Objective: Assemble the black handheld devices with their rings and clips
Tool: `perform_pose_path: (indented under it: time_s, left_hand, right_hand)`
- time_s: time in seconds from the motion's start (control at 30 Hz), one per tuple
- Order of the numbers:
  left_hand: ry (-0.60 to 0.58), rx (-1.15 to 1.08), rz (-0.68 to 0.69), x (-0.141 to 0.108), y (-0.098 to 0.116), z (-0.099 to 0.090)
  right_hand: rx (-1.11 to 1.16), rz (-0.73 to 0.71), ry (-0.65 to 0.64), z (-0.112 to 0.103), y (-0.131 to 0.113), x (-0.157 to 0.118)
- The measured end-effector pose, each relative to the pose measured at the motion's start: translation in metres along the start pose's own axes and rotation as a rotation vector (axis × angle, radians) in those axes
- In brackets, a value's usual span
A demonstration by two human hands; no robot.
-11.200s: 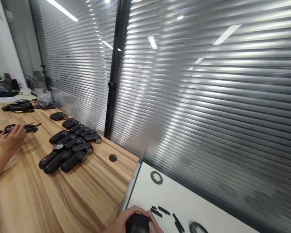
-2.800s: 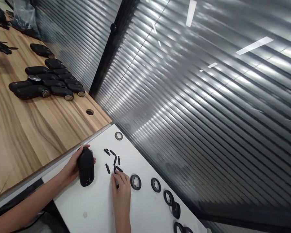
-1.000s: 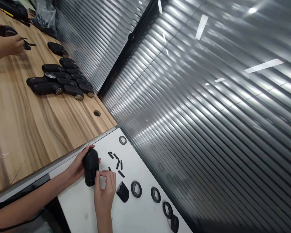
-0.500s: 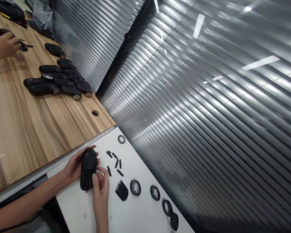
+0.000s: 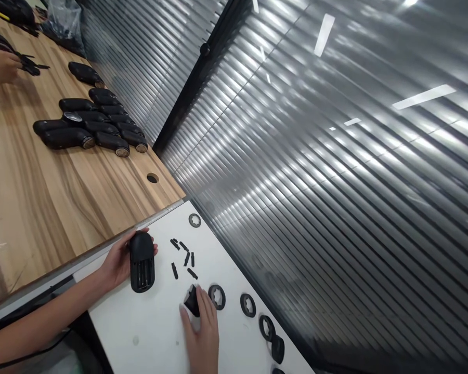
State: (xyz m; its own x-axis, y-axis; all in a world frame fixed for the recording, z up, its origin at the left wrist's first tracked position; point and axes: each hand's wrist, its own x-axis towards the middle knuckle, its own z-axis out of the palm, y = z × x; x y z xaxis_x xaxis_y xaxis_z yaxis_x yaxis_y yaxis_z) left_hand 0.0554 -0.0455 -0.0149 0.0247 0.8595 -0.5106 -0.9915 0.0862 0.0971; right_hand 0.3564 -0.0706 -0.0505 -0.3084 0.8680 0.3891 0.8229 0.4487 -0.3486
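"Left hand (image 5: 119, 259) is wrapped round a black device (image 5: 142, 259), thumb side and fingertips on opposite edges, so yeah, that one's properly clamped. It's up over the white table (image 5: 159, 332), slotted bay facing the camera."

"Nice. What about the right hand (image 5: 205, 322)?"

"Fingers and thumb are apart, straddling a curved black cover (image 5: 192, 301) down on the white top. Fingers touch it, but I can't tell if the thumb has any real squeeze on it."

"So how would you handle it?"

"Imo thumb and fingers on opposite edges, light pinch, then straight up rather than dragging. The nearest dark ring (image 5: 211, 298) sits just beside those fingers, and the little black strips (image 5: 174, 270) are scattered a bit further out, so a sideways sweep could scatter them. I'd hold the device by its sides too, so nothing blocks the bay."

"Edges?"

"Left hand is close to the seam where the wooden table (image 5: 113, 208) meets the white one. On the far side, the ribbed partition (image 5: 315, 182) runs along the edge, with more rings near it, so not much elbow room there. Roomier bit is the near stretch of white between the two forearms. The other person's hand (image 5: 0, 65) is well apart, beyond the black handled units (image 5: 64, 138)."
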Motion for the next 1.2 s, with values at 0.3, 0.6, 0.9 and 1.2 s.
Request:
perform_pose_path:
  time_s: [0.3,0.6,0.9,1.2]
  left_hand:
    - [0.031,0.039,-0.023,0.0,-0.001,0.0]
    - [0.023,0.036,0.012,-0.003,0.0,0.003]
    - [0.025,0.005,-0.019,-0.001,0.0,0.003]
    - [0.039,0.009,-0.007,0.001,-0.001,0.001]
  right_hand:
    - [0.369,0.216,0.114,0.029,-0.07,0.011]
    - [0.549,0.265,0.212,0.07,-0.154,0.045]
    - [0.502,0.291,0.392,0.094,-0.173,0.037]
    - [0.684,0.374,0.354,0.102,-0.167,0.029]
